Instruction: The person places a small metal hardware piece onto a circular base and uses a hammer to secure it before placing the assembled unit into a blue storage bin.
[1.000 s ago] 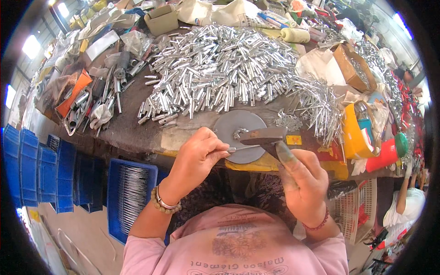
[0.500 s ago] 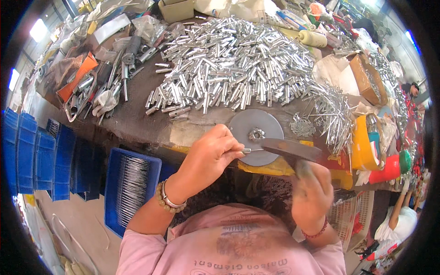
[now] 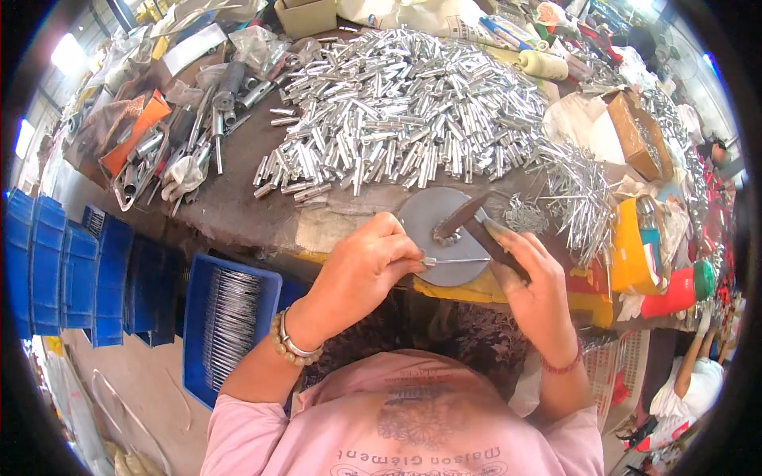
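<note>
My left hand is closed in a pinch on a thin metal rod with a thicker sleeve at its left end. The rod lies level across the near part of a round grey metal disc. In my right hand is a hammer, gripped by its dark handle. The dark hammer head is over the disc's middle and partly hides the ring-shaped piece there. Beyond the disc spreads a big heap of short shiny metal tubes.
Thin metal rods and a small pile of little metal parts lie right of the disc. A blue bin of metal rods stands at lower left. Tools and an orange piece lie far left; a yellow container stands right.
The hammer has swung left and away from me, its head turning from over the rod's right end to the disc's middle. My left hand has hardly moved; more of the rod shows.
</note>
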`<state>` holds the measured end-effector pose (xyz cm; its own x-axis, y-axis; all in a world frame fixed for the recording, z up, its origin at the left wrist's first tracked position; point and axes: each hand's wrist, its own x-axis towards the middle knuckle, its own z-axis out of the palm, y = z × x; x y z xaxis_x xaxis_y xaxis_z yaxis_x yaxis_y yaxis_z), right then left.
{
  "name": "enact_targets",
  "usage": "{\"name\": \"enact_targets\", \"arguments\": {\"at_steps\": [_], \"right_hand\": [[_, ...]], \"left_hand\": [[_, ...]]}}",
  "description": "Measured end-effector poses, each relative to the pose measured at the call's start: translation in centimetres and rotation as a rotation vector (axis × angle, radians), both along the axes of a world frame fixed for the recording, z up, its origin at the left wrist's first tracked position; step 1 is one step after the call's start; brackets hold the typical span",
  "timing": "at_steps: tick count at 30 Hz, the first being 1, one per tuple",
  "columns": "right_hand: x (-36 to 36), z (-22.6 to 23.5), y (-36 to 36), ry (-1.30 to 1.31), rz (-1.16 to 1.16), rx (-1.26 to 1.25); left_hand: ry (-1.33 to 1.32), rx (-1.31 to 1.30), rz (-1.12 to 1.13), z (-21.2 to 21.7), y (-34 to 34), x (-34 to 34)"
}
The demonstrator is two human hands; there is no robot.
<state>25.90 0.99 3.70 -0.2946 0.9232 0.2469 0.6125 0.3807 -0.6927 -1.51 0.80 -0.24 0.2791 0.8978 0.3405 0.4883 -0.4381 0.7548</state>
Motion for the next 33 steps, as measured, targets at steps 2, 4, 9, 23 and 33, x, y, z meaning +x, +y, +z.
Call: {"name": "enact_targets", "arguments": {"at_steps": [2,4,9,23,33], "right_hand": [[0.4,-0.3,0.9,-0.18,0.009,0.167],[0.2,0.2,0.7,-0.429,-0.011,0.421],[-1.6,-1.1,-3.2,-0.347,-0.011,0.224],[-3.0,-3.4,-7.2,0.359,0.114,-0.821],[-6.0,-4.7,-7.6,0.283,0.257,-0.682]], "left_hand": [[0.016,0.008,-0.005,0.2,-0.1,0.1],[0.033,-0.057,0.035,0.7,-0.4,0.2],[0.049,0.005,0.052,0.1,-0.9,0.2],[-0.779,-0.611,0.183,-2.3,-7.3,3.6],[-0.958,-0.553,0.359,-2.4,-9.2,0.9]]}}
